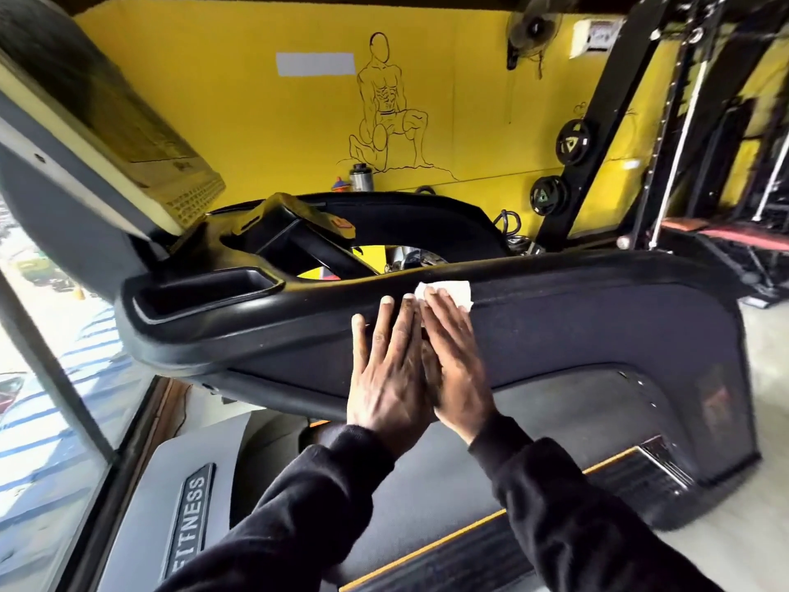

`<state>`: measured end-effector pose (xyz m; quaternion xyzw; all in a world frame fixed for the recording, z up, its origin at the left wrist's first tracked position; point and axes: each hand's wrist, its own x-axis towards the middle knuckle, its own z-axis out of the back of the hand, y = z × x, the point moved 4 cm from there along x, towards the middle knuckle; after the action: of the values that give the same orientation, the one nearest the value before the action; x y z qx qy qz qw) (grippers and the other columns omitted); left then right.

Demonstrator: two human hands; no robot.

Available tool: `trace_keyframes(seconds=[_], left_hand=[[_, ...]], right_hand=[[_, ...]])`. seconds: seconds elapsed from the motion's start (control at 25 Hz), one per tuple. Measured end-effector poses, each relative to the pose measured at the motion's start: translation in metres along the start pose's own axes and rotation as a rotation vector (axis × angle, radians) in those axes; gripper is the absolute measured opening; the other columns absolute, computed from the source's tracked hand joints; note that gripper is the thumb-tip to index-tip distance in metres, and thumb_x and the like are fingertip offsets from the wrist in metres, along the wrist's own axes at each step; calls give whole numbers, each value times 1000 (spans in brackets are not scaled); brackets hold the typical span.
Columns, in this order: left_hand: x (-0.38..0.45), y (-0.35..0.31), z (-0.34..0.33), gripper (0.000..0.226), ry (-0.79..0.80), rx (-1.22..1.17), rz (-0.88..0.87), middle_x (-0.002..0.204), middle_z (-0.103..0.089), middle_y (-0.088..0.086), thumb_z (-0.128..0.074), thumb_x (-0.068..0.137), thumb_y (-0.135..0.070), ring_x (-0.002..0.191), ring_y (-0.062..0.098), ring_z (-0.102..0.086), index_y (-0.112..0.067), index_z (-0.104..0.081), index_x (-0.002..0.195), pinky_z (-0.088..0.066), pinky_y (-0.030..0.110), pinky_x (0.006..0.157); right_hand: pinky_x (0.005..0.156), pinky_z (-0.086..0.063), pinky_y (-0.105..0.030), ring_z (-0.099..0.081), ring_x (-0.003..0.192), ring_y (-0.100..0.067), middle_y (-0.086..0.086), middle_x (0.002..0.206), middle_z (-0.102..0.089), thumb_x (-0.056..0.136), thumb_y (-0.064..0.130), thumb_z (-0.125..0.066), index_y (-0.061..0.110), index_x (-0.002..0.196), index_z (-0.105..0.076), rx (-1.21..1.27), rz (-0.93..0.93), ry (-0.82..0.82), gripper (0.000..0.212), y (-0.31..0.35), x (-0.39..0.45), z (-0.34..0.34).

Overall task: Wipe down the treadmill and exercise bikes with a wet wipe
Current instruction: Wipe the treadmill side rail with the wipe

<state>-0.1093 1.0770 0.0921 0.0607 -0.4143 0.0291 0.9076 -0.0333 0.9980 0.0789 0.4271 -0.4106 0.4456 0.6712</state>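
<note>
Far wall (264,121) painted bright yellow, with a black line drawing of a crouching muscular figure (386,108) and a pale blank rectangle (315,64) to its left. Wall fan (531,27) mounted high, right of the drawing. Black weight plates (572,142) hang on an angled rack at the right; a cable machine frame (700,121) and an orange-padded bench (708,227) stand beyond. A bottle (361,177) sits low by the wall. Large window (38,378) on the left, daylight coming through. Pale floor (764,335) at right.
</note>
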Motion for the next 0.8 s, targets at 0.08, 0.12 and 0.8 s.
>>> trace_keyframes(seconds=[0.08, 0.12, 0.8], left_hand=[[4, -9, -5, 77, 25, -3, -20, 157, -32, 17, -37, 81, -37, 146, 38, -22, 0, -35, 148, -1, 56, 117], [6, -12, -8, 81, 26, 16, -34, 157, -31, 18, -37, 77, -39, 146, 39, -22, -1, -31, 148, -3, 58, 116], [41, -59, -46, 93, 84, 173, -134, 163, -15, 17, -60, 70, -33, 151, 34, -10, 2, -30, 151, 3, 58, 119]], right_hand=[[112, -32, -55, -35, 142, -29, -16, 149, -41, 99, 9, -44, -3, 137, -48, -33, 53, 3, 40, -23, -4, 16], [109, -35, -57, -36, 141, -30, -17, 147, -44, 100, 8, -43, -4, 136, -50, -44, -4, -58, 39, -39, -1, 26], [101, -44, -56, -47, 134, -29, -17, 138, -54, 99, 8, -48, -4, 126, -60, -53, -142, -238, 32, -115, -9, 69]])
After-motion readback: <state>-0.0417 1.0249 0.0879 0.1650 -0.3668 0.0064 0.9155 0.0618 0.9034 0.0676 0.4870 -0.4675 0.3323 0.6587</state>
